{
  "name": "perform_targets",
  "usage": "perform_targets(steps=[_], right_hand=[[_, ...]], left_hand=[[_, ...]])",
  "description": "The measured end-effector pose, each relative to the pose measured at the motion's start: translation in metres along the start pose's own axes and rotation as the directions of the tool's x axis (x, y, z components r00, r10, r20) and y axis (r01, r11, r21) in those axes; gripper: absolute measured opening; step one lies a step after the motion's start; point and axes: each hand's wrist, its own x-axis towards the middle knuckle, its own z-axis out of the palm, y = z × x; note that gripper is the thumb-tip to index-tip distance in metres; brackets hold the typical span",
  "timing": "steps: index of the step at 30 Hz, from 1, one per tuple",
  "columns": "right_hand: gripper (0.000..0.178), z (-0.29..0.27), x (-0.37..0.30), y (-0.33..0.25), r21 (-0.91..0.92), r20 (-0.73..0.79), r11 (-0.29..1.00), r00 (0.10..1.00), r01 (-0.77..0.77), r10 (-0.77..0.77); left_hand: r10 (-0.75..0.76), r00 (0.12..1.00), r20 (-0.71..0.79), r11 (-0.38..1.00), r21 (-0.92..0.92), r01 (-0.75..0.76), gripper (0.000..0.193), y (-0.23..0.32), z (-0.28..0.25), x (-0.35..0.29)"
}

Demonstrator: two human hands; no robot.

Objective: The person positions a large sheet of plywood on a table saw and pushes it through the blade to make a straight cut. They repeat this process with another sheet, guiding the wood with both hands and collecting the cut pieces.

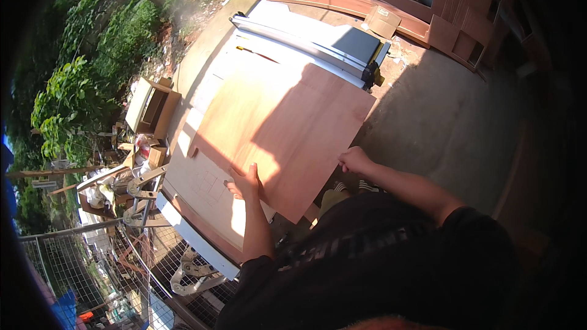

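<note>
A large reddish-brown plywood sheet (306, 140) lies tilted across a worktable, part in bright sun and part in shadow. At its right edge, near the corner closest to me, my right hand (356, 161) is closed with the fingers curled on the edge. My left hand (246, 183) rests at the sheet's left edge with thumb and fingers spread. Under that hand is a paler board (211, 186) with thin drawn lines. Past the sheet's far edge runs a long metal rail fence (287, 40). A thin yellow and dark item (244, 49) lies on the sunlit surface before it.
Far right stand reddish wooden panels and frames (471, 18), with a flattened cardboard piece (383, 21) by them. To the left are an open cardboard box (151, 107), scrap wood, a folding ladder's hinged joints (189, 272) and wire mesh (61, 256). Concrete floor (452, 110) lies right.
</note>
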Motion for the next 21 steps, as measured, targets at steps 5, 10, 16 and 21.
perform_targets(steps=[5,10,16,21], right_hand=[[0.032,-0.003,-0.005,-0.011,-0.027,-0.002,1.0,1.0,-0.008,0.008],[0.033,0.005,-0.004,0.003,-0.009,-0.11,0.989,0.983,0.146,-0.146],[0.033,0.011,0.008,0.007,-0.045,-0.161,0.989,0.976,0.139,-0.144],[0.031,0.016,0.007,-0.002,-0.063,-0.184,0.989,0.972,0.135,-0.144]], left_hand=[[0.118,0.993,-0.022,0.979,-0.163,-0.12,0.106,-0.013,0.016,-0.04],[0.108,0.994,0.011,0.983,-0.149,-0.105,0.104,-0.005,0.014,-0.041],[0.12,0.993,-0.008,0.983,-0.138,-0.12,0.103,-0.008,0.014,-0.038],[0.146,0.989,-0.034,0.981,-0.123,-0.149,0.103,-0.008,0.014,-0.032]])
